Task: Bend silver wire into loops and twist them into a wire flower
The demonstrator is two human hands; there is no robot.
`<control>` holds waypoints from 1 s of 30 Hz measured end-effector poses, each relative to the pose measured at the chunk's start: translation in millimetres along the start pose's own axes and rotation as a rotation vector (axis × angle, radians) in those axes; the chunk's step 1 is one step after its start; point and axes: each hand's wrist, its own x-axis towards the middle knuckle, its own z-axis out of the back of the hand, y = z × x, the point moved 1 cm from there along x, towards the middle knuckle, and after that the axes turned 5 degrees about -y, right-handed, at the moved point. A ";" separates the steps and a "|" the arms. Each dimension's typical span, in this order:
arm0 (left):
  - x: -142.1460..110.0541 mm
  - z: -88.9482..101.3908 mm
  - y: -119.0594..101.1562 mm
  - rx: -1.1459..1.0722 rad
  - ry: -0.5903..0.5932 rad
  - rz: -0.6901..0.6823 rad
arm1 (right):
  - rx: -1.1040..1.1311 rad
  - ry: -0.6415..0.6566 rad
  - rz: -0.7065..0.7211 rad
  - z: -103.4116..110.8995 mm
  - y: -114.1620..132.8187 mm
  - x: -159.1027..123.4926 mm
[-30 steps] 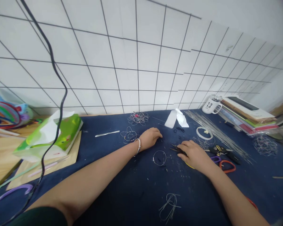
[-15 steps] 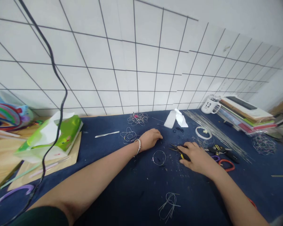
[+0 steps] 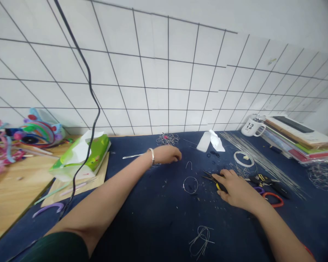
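Observation:
My left hand (image 3: 168, 154) hovers over the back middle of the dark blue cloth, its fingers loosely bent and nothing visible in them. It partly covers a looped wire piece. Just right of its fingertips lies a small U-shaped wire (image 3: 189, 165). My right hand (image 3: 236, 189) is closed over pliers (image 3: 221, 187) with black and yellow handles, whose jaws point left along the cloth. Between the hands, nearer to me, lies a round wire ring (image 3: 190, 185). Closer still is a loose bundle of bent wire (image 3: 202, 241).
Behind my left hand sits a wire flower shape (image 3: 167, 139). Long straight wires (image 3: 262, 163), a white coil (image 3: 243, 159) and red-handled scissors (image 3: 273, 199) lie right. A mug (image 3: 253, 127) and stacked books (image 3: 300, 136) stand behind; a green tissue pack (image 3: 84, 160) lies left.
My left hand has moved left, uncovering the U-shaped wire and covering the looped wire. My right hand stays on the pliers. The whole view has shifted slightly left.

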 end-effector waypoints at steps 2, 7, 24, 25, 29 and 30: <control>-13.5 17.4 24.7 -0.016 0.035 0.099 | 0.004 0.000 0.000 -0.4 -1.0 -0.1; -30.4 24.0 67.4 -0.008 0.117 0.306 | 0.014 0.024 -0.006 0.8 -0.6 0.8; -26.5 9.4 72.0 0.033 0.156 0.384 | 0.022 0.069 -0.013 1.1 -0.6 3.3; -26.7 9.0 71.4 0.026 0.161 0.378 | 0.022 0.069 -0.014 1.1 -0.6 3.3; -26.6 11.4 65.2 -0.068 0.156 0.348 | 0.025 0.072 -0.019 1.2 -0.3 3.5; -26.1 13.1 62.2 -0.102 0.144 0.337 | 0.024 0.073 -0.019 1.3 -0.3 3.5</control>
